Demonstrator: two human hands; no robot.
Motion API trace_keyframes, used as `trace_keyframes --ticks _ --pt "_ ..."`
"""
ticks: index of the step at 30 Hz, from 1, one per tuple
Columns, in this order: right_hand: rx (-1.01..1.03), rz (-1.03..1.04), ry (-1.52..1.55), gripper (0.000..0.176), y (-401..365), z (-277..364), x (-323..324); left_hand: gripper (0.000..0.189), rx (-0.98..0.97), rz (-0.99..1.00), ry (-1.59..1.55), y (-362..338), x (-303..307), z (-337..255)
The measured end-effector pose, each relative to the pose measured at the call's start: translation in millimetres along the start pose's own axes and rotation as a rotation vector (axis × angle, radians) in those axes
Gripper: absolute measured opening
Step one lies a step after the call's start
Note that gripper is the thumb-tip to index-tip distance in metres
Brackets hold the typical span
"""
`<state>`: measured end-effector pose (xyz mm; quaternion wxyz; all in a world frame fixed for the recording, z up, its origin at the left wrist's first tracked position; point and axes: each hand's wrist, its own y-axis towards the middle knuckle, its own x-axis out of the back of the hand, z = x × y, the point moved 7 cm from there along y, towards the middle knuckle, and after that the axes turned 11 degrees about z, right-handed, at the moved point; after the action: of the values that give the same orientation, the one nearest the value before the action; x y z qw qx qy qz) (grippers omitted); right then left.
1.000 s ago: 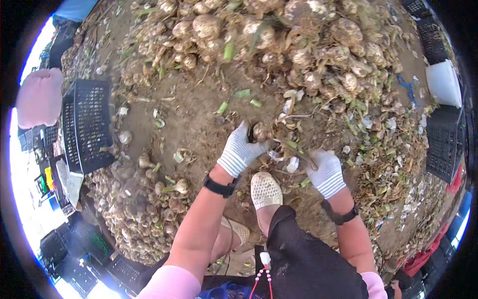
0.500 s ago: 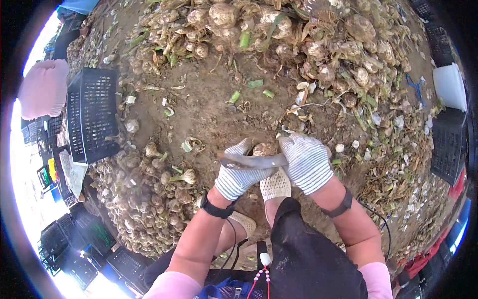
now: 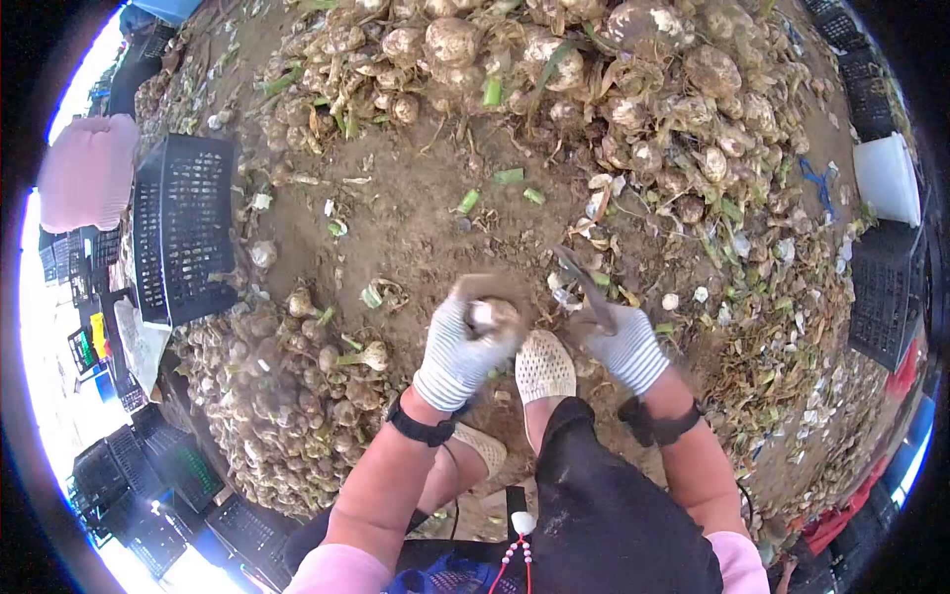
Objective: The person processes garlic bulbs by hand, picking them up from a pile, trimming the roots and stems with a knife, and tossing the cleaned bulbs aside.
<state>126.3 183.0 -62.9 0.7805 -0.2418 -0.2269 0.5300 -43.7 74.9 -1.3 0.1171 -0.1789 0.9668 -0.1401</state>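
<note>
In a striped glove, my left hand (image 3: 462, 346) is closed around a garlic bulb (image 3: 495, 315), whose pale side shows between the fingers. My right hand (image 3: 618, 342), gloved the same way and somewhat blurred, grips a dark, narrow tool (image 3: 584, 282) that points up and to the left. A gap separates the two hands, above a perforated cream shoe (image 3: 544, 366). Left of my left hand, a loose bulb with a green stem (image 3: 371, 355) lies on the dirt.
A large heap of garlic (image 3: 633, 89) lies ahead, with a lower pile (image 3: 277, 396) at left. A black crate (image 3: 185, 230) stands left; a white container (image 3: 887, 178) and another crate (image 3: 884, 292) are right. A person's pink clothing (image 3: 89, 173) shows far left.
My hands have moved apart. The tool, earlier lying across between them, now points up-left from my right hand. The bulb has come up in my left hand.
</note>
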Motion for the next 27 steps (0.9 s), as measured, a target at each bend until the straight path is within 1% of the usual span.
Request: trace_keyframes --ticks 1,2,3,5,6,7,8,9,10,11,13,14,15,17,18,20,21,22,23,24,25,26,27 --pt "-0.025 0.020 0.065 0.024 4.2 1.7 -7.7 0.042 0.003 -0.118 -0.323 -1.3 9.2 8.6" --pt "0.063 0.002 0.119 0.023 9.3 10.1 -12.2 0.043 -0.018 -0.142 -0.518 -4.5 8.9 11.4" --pt "0.141 0.021 0.105 0.024 11.5 31.7 -14.2 0.043 -0.029 -0.143 -0.518 -1.6 3.0 3.7" --pt "0.183 -0.038 -0.049 0.024 27.4 25.3 -19.2 0.039 -0.079 -0.128 -0.892 5.1 -14.1 0.3" --pt "0.184 -0.037 -0.052 0.024 29.2 29.6 -19.4 0.036 -0.135 -0.096 -1.007 6.9 -20.2 0.1" --pt "0.134 0.012 -0.178 0.024 31.2 33.7 -22.6 0.036 -0.138 -0.098 -1.010 7.6 -23.7 4.4" --pt "0.085 0.064 -0.305 0.025 32.0 35.8 -26.4 0.036 -0.197 -0.073 -1.126 7.7 -26.7 6.6" --pt "0.096 0.069 -0.311 0.025 31.6 15.0 -29.7 0.036 -0.260 -0.047 -1.181 9.7 -23.1 5.7" --pt "0.160 0.039 -0.297 0.025 32.2 -24.3 -31.7 0.037 -0.322 -0.018 -1.237 10.9 -19.7 4.8" --pt "0.225 0.027 -0.283 0.025 30.5 -48.2 -32.4 0.037 -0.358 -0.042 -1.224 11.5 -12.0 1.1" --pt "-0.034 -0.131 0.151 0.024 8.8 -48.2 -9.0 0.013 -0.286 -0.189 -1.132 2.7 9.4 0.6" --pt "0.021 -0.171 0.113 0.023 8.4 -44.6 2.9 0.012 -0.341 -0.252 -1.052 -2.0 38.2 12.2" --pt "0.083 -0.214 0.080 0.022 11.6 -37.7 14.1 0.012 -0.414 -0.286 -1.015 -12.8 67.2 2.7" --pt "-0.203 -0.122 0.147 0.020 19.7 -25.0 16.0 0.015 -0.357 -0.752 -0.891 -72.8 144.4 0.7" --pt "-0.179 -0.094 0.132 0.020 30.9 -32.3 16.2 0.019 -0.512 -0.838 -0.501 -116.9 202.3 -7.5" --pt "0.012 0.007 -0.053 0.019 59.1 -38.9 11.9 0.029 -0.958 -0.896 -0.929 -186.3 243.2 -67.6" --pt "0.028 0.019 -0.063 0.019 69.0 -24.0 10.5 0.031 -1.220 -1.060 -1.168 -216.7 258.4 -73.7" --pt "0.081 0.095 -0.218 0.019 77.2 -2.0 3.5 0.031 -1.243 -1.063 -1.166 -219.5 264.3 -76.2" --pt "0.130 0.169 -0.370 0.019 85.9 15.0 -3.1 0.031 -1.016 -1.320 -0.962 -223.6 267.0 -69.7" --pt "0.164 0.145 -0.419 0.020 96.2 29.8 -2.3 0.031 -0.765 -1.546 -0.749 -227.1 267.8 -71.9" --pt "0.198 0.119 -0.468 0.021 106.7 44.2 -1.4 0.027 -0.566 -1.541 -0.560 -208.1 281.6 -68.4" --pt "0.232 0.115 -0.435 0.022 119.8 57.3 -1.4 0.023 -0.334 -1.394 -0.474 -181.6 284.6 -56.1" --pt "0.263 0.108 -0.401 0.023 130.4 67.1 -1.5 0.018 -0.305 -1.360 -0.484 -148.3 280.7 -59.3"
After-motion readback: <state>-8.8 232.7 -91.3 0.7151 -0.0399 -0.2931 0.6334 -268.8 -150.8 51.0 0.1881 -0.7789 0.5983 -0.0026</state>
